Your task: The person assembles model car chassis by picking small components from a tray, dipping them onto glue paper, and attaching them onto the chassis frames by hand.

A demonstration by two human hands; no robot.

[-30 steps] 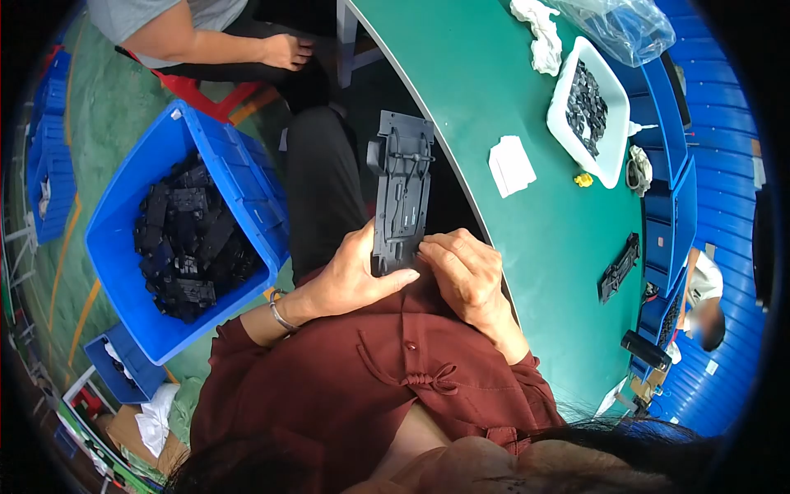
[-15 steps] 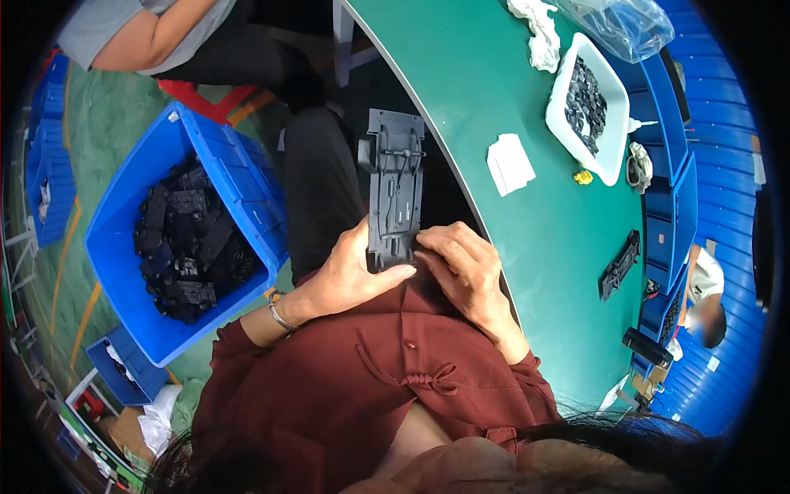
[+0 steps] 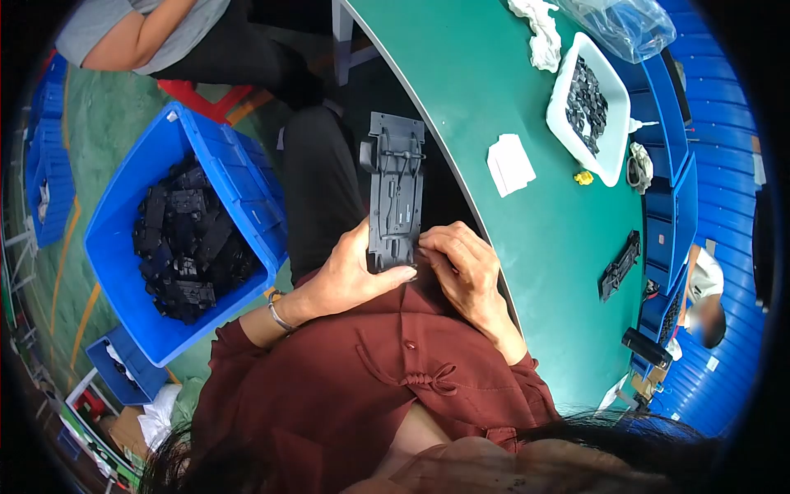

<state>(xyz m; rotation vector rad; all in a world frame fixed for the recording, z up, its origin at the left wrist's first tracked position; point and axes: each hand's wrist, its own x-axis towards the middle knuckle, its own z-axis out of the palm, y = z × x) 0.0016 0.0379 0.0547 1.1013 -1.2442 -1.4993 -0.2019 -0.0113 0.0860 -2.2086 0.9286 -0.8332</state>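
A dark grey plastic toy car chassis [image 3: 397, 193] is held upright in front of my lap, its moulded underside facing me. My left hand [image 3: 354, 270] grips its lower left corner, with the thumb across the bottom end. On the other side my right hand [image 3: 462, 267] has its fingers curled in, the fingertips at the lower right edge of the chassis. Whether a small part is between those fingertips is hidden.
A blue bin [image 3: 136, 300] of dark plastic parts stands at left. On the green table [image 3: 568, 329] are a white tray [image 3: 615, 152] of small black parts, white paper [image 3: 510, 165] and another dark part [image 3: 620, 265]. A co-worker's arm [image 3: 160, 33] is at upper left.
The chassis has dropped very slightly in view. My right fingertips have shifted a little at its edge; my left hand keeps the same grip.
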